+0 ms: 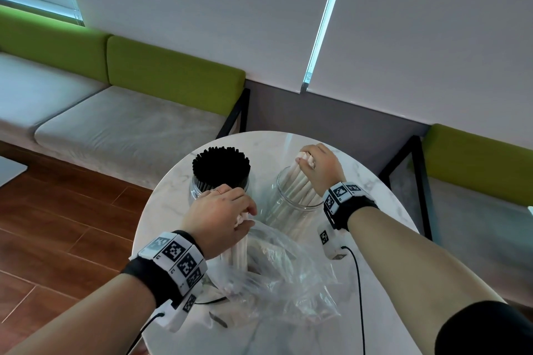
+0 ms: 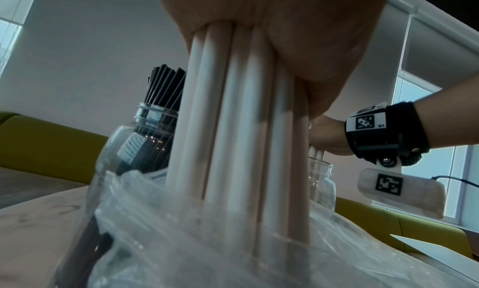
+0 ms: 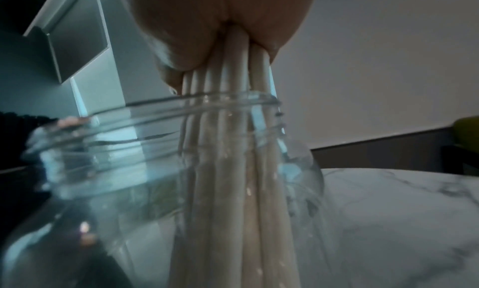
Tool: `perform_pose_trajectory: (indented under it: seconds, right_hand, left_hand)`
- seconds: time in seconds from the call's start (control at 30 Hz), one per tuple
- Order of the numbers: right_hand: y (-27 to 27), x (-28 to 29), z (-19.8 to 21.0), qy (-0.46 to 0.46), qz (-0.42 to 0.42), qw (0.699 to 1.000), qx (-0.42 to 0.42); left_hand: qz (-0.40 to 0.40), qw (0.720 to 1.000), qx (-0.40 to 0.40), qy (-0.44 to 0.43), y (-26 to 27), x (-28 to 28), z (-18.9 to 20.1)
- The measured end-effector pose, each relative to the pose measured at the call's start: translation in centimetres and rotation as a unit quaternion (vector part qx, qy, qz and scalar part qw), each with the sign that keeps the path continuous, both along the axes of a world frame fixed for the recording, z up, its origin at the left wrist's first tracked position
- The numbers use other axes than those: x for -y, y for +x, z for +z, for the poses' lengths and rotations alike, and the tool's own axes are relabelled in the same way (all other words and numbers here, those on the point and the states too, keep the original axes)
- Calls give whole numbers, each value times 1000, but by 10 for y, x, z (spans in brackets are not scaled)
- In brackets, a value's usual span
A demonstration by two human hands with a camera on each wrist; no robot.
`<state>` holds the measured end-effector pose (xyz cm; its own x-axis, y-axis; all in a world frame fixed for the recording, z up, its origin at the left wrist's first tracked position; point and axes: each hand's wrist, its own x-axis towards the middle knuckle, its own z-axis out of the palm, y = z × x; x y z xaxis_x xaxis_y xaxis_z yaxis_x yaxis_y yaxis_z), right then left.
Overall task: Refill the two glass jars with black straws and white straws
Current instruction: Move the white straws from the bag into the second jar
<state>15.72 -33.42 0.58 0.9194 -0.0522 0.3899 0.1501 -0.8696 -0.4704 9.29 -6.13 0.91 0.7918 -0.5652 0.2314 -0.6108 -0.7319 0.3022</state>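
Observation:
Two glass jars stand on the round marble table. The left jar is packed with black straws. The right jar holds white straws leaning toward its far side. My right hand grips the tops of a bunch of white straws whose lower ends are inside that jar. My left hand grips another bundle of white straws upright, their lower ends inside a clear plastic bag at the table's near side.
The crumpled bag covers the table's near half. A bench with grey cushions and green backrests runs along the wall behind. Wood floor lies left of the table. Cables run from both wrist devices.

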Motion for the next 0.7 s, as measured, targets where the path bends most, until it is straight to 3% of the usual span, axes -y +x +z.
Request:
perform_pose_trajectory:
  seconds: [0.13, 0.4, 0.57, 0.7]
  right_hand:
    - [1, -2, -1, -39, -6, 997, -59]
    - [-7, -1, 4, -167, 27, 983, -75]
    - [-15, 2, 18, -126, 40, 991, 16]
    - [-33, 12, 24, -218, 93, 970, 63]
  left_hand:
    - [-2, 1000, 0, 1, 0, 0, 0]
    - [-2, 1000, 1, -1, 0, -1, -1]
    - [3, 1000, 0, -6, 1, -1, -1]
    - [0, 1000, 4, -9, 3, -2, -3]
